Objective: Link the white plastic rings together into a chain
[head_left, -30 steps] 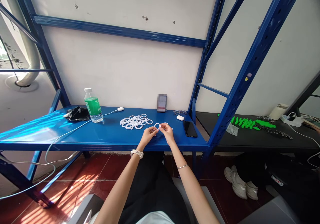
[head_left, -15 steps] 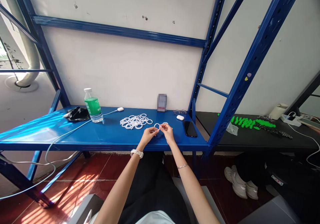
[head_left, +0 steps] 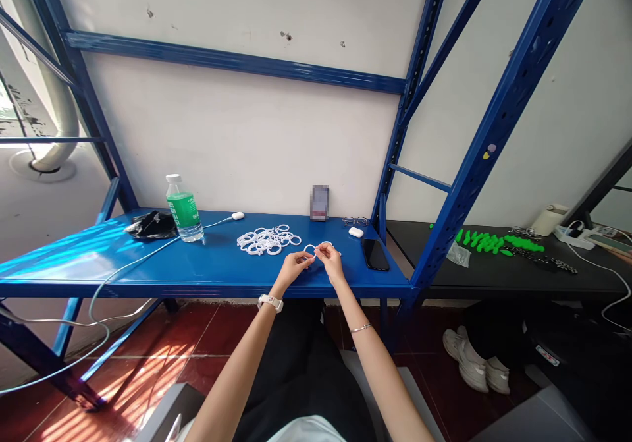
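Near the front edge of the blue table, my left hand (head_left: 295,266) and my right hand (head_left: 329,259) meet around a white ring (head_left: 309,247). My left fingers pinch its left side, and my right fingertips close on its right side. Another white ring (head_left: 326,243) shows partly behind my right fingers; whether it is joined to the first I cannot tell. To the left of my hands lies a loose pile of several white rings (head_left: 266,240), overlapping one another.
The blue table (head_left: 222,271) also bears a water bottle (head_left: 184,209), a black plastic bag (head_left: 152,224), a white cable (head_left: 217,222), a black phone (head_left: 375,255), a small white case (head_left: 355,232), glasses (head_left: 355,221) and an upright phone (head_left: 320,203). Green pieces (head_left: 494,241) lie on the black table at right.
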Demonstrator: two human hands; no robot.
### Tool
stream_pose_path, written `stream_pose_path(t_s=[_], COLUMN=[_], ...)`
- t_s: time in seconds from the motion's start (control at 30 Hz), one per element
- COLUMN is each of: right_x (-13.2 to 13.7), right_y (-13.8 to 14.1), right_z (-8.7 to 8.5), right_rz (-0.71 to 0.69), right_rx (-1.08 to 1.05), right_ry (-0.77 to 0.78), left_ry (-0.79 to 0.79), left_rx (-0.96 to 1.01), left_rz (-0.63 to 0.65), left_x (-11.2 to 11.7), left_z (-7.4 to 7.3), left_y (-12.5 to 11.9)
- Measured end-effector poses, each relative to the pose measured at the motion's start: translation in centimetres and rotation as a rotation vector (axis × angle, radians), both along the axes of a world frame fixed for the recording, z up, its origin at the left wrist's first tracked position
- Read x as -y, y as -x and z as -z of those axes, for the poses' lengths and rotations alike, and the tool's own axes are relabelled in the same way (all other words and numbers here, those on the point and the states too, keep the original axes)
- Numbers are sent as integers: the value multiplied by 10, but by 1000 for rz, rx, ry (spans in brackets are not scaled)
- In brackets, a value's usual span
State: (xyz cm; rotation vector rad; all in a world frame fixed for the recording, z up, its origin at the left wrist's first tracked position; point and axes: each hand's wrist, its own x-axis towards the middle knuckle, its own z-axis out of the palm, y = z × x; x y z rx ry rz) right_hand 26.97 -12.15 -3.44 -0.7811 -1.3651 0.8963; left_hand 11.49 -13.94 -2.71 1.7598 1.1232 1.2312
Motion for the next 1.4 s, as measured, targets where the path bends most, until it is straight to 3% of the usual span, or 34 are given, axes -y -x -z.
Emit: stream_pose_path(t_s=[1.4], right_x=[0], right_y=[1], right_z=[-1], right_rz=[27], right_rx=[17], right_ry=[-6], left_ry=[-5], left_rx=[17], left_rz=[-3], left_x=[2], left_z=[-2], left_y=[-1])
